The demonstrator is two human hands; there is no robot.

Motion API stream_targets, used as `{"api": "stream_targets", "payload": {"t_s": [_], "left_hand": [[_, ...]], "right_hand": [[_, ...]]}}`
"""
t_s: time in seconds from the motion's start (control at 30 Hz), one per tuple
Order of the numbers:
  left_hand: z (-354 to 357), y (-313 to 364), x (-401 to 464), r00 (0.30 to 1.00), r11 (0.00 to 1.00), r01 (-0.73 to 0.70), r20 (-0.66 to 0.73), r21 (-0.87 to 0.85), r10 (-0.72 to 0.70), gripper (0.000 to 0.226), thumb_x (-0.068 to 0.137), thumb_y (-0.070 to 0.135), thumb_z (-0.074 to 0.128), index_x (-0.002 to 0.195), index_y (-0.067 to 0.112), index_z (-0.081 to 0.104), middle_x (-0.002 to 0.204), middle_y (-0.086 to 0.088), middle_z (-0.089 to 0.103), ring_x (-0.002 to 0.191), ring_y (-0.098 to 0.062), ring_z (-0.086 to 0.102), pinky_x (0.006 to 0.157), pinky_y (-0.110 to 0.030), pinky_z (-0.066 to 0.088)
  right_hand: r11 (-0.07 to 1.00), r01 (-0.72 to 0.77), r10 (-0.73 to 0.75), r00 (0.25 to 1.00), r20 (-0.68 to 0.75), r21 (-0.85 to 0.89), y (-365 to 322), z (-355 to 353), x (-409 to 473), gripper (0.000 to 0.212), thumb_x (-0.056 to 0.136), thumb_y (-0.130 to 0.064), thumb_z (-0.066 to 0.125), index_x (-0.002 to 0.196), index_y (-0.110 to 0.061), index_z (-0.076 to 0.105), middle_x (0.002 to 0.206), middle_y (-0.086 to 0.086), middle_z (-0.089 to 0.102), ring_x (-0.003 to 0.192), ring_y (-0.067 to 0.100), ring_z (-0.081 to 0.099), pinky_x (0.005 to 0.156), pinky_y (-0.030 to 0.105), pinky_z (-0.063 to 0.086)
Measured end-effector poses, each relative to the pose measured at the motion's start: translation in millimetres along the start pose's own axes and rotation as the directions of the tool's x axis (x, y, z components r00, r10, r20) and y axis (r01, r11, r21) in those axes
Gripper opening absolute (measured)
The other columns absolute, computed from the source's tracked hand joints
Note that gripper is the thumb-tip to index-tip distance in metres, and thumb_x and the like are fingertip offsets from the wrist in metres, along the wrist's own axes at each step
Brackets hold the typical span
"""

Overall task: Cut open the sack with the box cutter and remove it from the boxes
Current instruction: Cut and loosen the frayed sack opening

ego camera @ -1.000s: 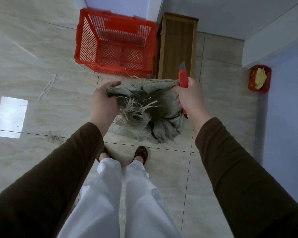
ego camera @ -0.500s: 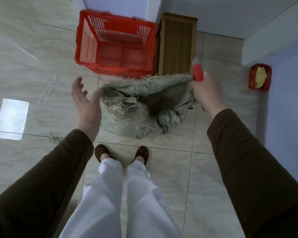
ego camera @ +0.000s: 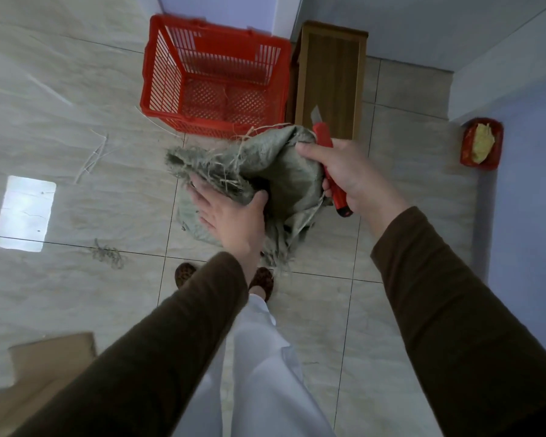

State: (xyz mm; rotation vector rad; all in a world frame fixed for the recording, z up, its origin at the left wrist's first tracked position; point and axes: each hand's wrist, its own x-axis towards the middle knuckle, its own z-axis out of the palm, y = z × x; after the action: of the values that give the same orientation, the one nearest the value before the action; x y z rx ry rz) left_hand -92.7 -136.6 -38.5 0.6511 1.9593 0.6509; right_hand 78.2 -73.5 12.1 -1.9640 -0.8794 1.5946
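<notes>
On a pale tiled floor (ego camera: 76, 127) by blue walls, the left hand (ego camera: 230, 216), open half a second ago, now grips the woven sack (ego camera: 275, 171) beside the right hand (ego camera: 350, 175) holding sack and box cutter (ego camera: 328, 159).

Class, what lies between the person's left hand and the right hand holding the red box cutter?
In the head view, the crumpled grey woven sack spans between left hand and right hand.

A person, seen from above, wears long dark brown sleeves (ego camera: 448, 310) that reach the wrists of the left hand (ego camera: 234, 219) and the right hand (ego camera: 350, 175), loose white trousers (ego camera: 265, 373), and brown slippers (ego camera: 260, 279) with a spotted leopard pattern.
</notes>
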Motion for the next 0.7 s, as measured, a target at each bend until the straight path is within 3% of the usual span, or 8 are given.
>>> {"api": "stream_targets", "payload": {"t_s": [0.07, 0.13, 0.3, 0.37, 0.43, 0.53, 0.6, 0.7], "left_hand": [[-12, -1, 31, 1.000, 0.984, 0.007, 0.002, 0.176, -0.007, 0.083, 0.097, 0.030, 0.066, 0.166, 0.018, 0.021, 0.176, -0.007, 0.011, 0.161, -0.030, 0.016, 0.130, -0.054, 0.013], [-29, -5, 67, 0.991, 0.989, 0.130, 0.003, 0.066, -0.131, 0.044, 0.110, 0.028, 0.045, 0.143, 0.001, 0.054, 0.150, -0.020, 0.053, 0.141, -0.033, 0.051, 0.112, -0.048, 0.043], [-71, 2, 107, 0.926, 0.853, 0.370, 0.216, -0.368, -0.309, 0.055, 0.107, 0.058, 0.036, 0.114, 0.015, 0.069, 0.104, -0.007, 0.080, 0.095, -0.025, 0.078, 0.076, -0.036, 0.063], [-76, 2, 111, 0.896, 0.896, 0.380, 0.332, -0.228, -0.296, 0.055, 0.109, 0.055, 0.031, 0.108, 0.016, 0.069, 0.091, -0.009, 0.082, 0.082, -0.019, 0.081, 0.078, -0.039, 0.065], [-78, 2, 111, 0.916, 0.971, 0.130, 0.351, 0.202, -0.196, 0.037, 0.112, 0.026, 0.038, 0.110, 0.003, 0.066, 0.099, -0.022, 0.076, 0.091, -0.019, 0.079, 0.092, -0.041, 0.055], [-77, 1, 116, 0.901, 0.686, -0.416, 0.369, 0.596, 0.226, 0.037, 0.100, 0.003, 0.053, 0.136, 0.011, 0.049, 0.126, -0.015, 0.056, 0.105, -0.030, 0.063, 0.092, -0.041, 0.050], [-80, 12, 107, 0.826, 0.817, -0.544, 0.294, 0.194, 0.480, 0.036, 0.093, 0.008, 0.061, 0.120, 0.032, 0.057, 0.121, 0.003, 0.044, 0.099, -0.010, 0.058, 0.080, -0.026, 0.056], [-80, 26, 95, 0.858, 0.907, -0.268, 0.347, -0.326, 0.378, 0.034, 0.094, 0.042, 0.053, 0.118, 0.020, 0.062, 0.133, -0.005, 0.043, 0.128, -0.015, 0.052, 0.100, -0.037, 0.059]], "right_hand": [[0.997, -0.063, 0.061, 0.997, 0.042, 0.048, 0, -2, -3, 0.033, 0.082, -0.046, 0.080, 0.092, -0.015, 0.073, 0.056, -0.004, 0.057, 0.041, 0.009, 0.047, 0.038, 0.021, 0.038], [0.986, -0.113, 0.115, 0.993, -0.005, 0.121, 4, -9, -1, 0.031, 0.080, -0.046, 0.080, 0.086, -0.017, 0.070, 0.056, -0.003, 0.057, 0.041, 0.010, 0.045, 0.040, 0.021, 0.039], [0.945, -0.147, 0.219, 0.948, -0.233, 0.292, 12, -32, 6, 0.026, 0.088, -0.042, 0.076, 0.078, -0.021, 0.064, 0.047, -0.011, 0.055, 0.037, 0.004, 0.043, 0.041, 0.021, 0.037], [0.949, -0.128, 0.188, 0.963, -0.193, 0.288, 11, -35, 8, 0.025, 0.089, -0.038, 0.076, 0.075, -0.021, 0.064, 0.051, -0.009, 0.059, 0.040, 0.006, 0.049, 0.044, 0.021, 0.041], [0.964, -0.106, 0.133, 0.986, -0.098, 0.245, 7, -35, 11, 0.022, 0.086, -0.038, 0.078, 0.076, -0.020, 0.070, 0.067, -0.001, 0.069, 0.058, 0.016, 0.063, 0.062, 0.032, 0.054], [0.990, -0.099, 0.093, 0.994, 0.063, 0.098, -7, -31, 10, 0.023, 0.080, -0.038, 0.082, 0.084, -0.015, 0.080, 0.094, 0.015, 0.076, 0.088, 0.033, 0.069, 0.094, 0.053, 0.057], [0.994, -0.106, 0.103, 0.992, 0.068, 0.038, -17, -27, 11, 0.031, 0.074, -0.041, 0.084, 0.085, -0.013, 0.080, 0.100, 0.020, 0.073, 0.090, 0.036, 0.065, 0.092, 0.055, 0.056], [0.991, -0.124, 0.126, 0.991, -0.039, 0.044, -22, -23, 13, 0.028, 0.068, -0.046, 0.083, 0.068, -0.018, 0.077, 0.086, 0.015, 0.068, 0.074, 0.030, 0.059, 0.077, 0.043, 0.052]]}}
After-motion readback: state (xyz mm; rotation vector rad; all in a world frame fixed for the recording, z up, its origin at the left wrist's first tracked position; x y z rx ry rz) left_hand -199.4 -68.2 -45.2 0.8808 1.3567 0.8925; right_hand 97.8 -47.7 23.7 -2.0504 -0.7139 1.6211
